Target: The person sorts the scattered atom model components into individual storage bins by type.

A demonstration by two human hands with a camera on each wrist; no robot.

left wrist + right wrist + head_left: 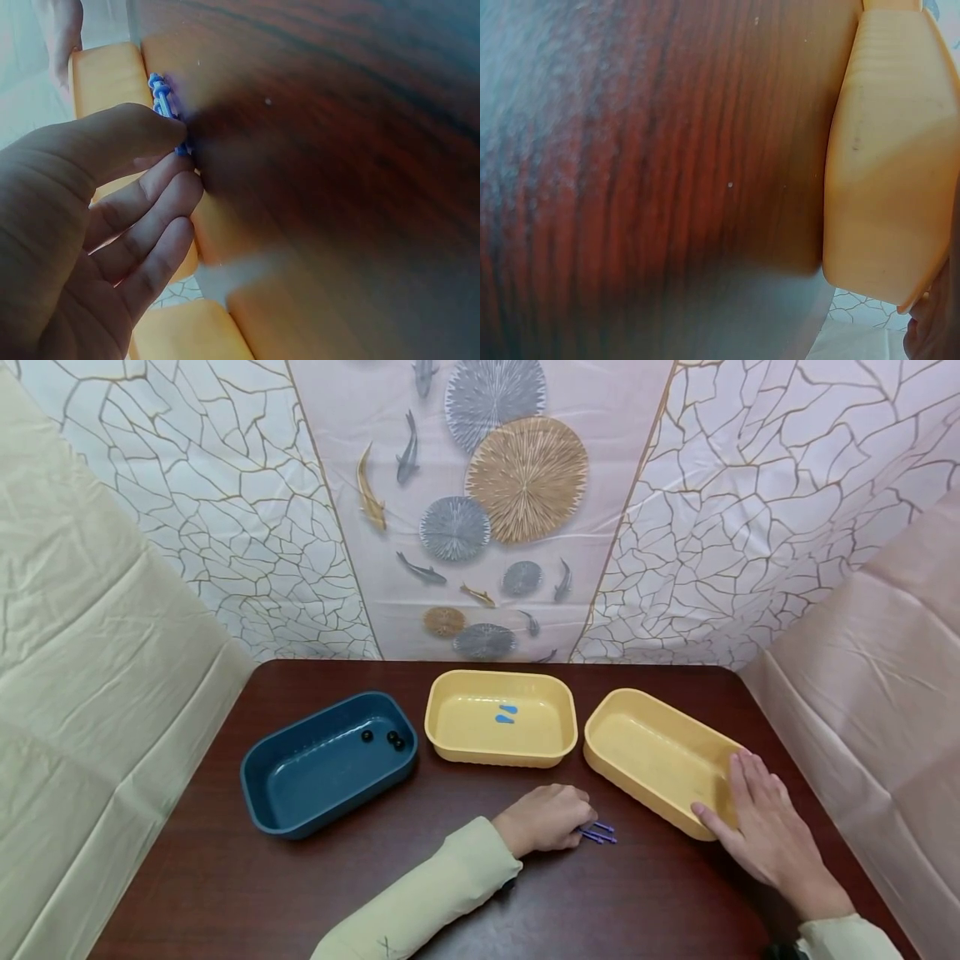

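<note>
Several thin purple-blue plastic pieces [597, 834] with small knobs lie together on the table. My left hand [546, 818] reaches down to them and pinches them between thumb and fingertips, which hide part of them. In the left wrist view, the knobbed ends of the purple-blue pieces [160, 91] stick out past the thumb. My right hand [768, 831] rests on the near right end of the right yellow tray [637, 783], thumb and fingers spread along its rim. Only a bit of the right hand [924, 330] shows in the right wrist view, beside the tray's wall.
A middle yellow tray [501, 758] stands at the back with two blue flat pieces [506, 713] inside. To the left, a dark blue tray [330, 806] contains several small black round pieces [395, 741]. All stand on a dark brown table [375, 860] with cloth walls [97, 693] around it.
</note>
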